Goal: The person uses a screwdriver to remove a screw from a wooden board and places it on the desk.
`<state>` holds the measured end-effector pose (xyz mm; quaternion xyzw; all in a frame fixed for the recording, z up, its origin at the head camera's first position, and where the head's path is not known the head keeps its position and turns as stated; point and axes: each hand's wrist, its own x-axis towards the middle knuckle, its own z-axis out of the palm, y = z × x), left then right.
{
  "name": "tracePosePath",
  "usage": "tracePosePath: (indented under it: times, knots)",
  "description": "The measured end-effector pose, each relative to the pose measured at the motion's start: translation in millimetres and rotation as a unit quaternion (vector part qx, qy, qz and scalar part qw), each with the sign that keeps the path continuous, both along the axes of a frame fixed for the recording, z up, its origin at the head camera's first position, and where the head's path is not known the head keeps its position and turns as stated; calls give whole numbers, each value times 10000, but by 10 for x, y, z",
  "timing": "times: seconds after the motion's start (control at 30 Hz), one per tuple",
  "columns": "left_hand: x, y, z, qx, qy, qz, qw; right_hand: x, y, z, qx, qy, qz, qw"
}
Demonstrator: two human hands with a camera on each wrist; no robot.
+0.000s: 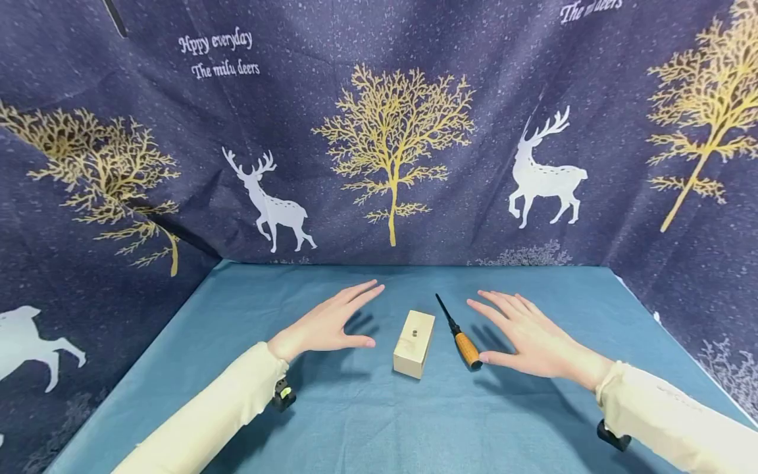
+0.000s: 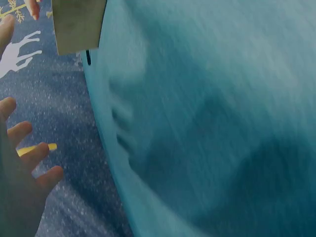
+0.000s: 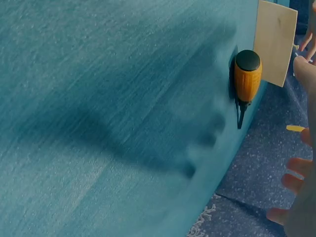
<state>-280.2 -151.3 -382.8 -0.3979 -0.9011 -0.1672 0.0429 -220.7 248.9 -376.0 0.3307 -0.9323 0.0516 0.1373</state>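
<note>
We saw the left hand (image 1: 330,322), fingers spread, left of centre, and the right hand (image 1: 528,334), likewise spread, right of centre. Between them, lower middle, lay a wooden block (image 1: 412,345) and, nearer the right hand, a screwdriver (image 1: 467,349) on blue cloth (image 1: 367,424).

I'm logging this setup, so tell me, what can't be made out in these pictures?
Head view: dark spot on the block, too small to identify.
Head view: tip of the screwdriver, too small to tell its shape.
Left wrist view: block, cut off by the top edge; left hand, cut off by the left edge.
Right wrist view: right hand, cut off by the right edge.
</note>
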Motion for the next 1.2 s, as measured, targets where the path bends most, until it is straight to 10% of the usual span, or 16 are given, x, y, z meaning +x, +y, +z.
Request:
tracePosePath:
  times: [0.6,1.2]
  knots:
    - [166,263,-136,214,-513,-9,9985,54,-192,-139,-402,-427,-238,9980]
    - [425,553,-250,681,-1103,669,9893,32,-277,-286,-428,-584,-256,9970]
